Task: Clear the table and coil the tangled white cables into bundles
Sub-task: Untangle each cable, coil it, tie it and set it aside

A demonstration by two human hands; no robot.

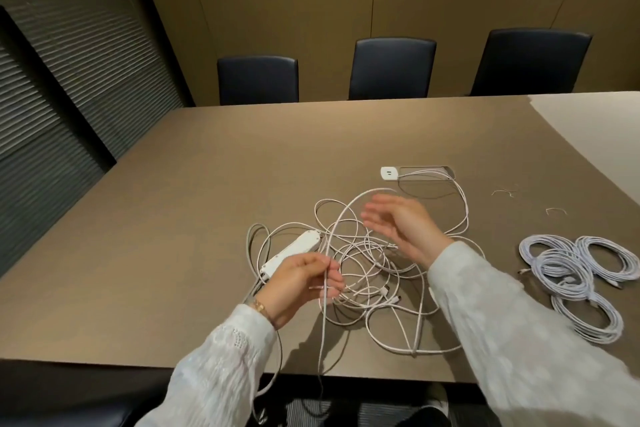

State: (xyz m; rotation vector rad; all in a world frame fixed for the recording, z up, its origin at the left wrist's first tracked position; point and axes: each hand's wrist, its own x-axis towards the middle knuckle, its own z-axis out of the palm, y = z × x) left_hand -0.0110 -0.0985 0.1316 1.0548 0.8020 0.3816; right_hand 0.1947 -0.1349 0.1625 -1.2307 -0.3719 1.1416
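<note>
Brown desk [194, 204], seen from the near edge. Tangle of white cables [367, 263] lies in loose overlapping loops on the middle of the near half of the desk, some loops reaching close to the near edge. A white power strip [294, 250] lies tilted at the left side of the tangle, partly under the loops. Left hand [304, 282] is raised just above the near-left part of the tangle, fingers curled and pinching one white strand [323, 333]; that strand drops from the hand, crosses the near edge and hangs below it. Right hand [398, 222] hovers over the far-right part of the tangle, fingers straight and together, palm turned toward the left, holding nothing; motion blur softens the fingertips. Both arms in pale long sleeves; bracelet on the left wrist. Three coiled cable bundles [581, 274] lie near the right edge, overlapping one another, well apart from the tangle. A white adapter [389, 173] sits beside a recessed slot [426, 173] farther in, its cord running toward the tangle. Small wire ties [556, 210] lie toward the right edge. Three dark chairs [391, 68] stand at the far edge.
</note>
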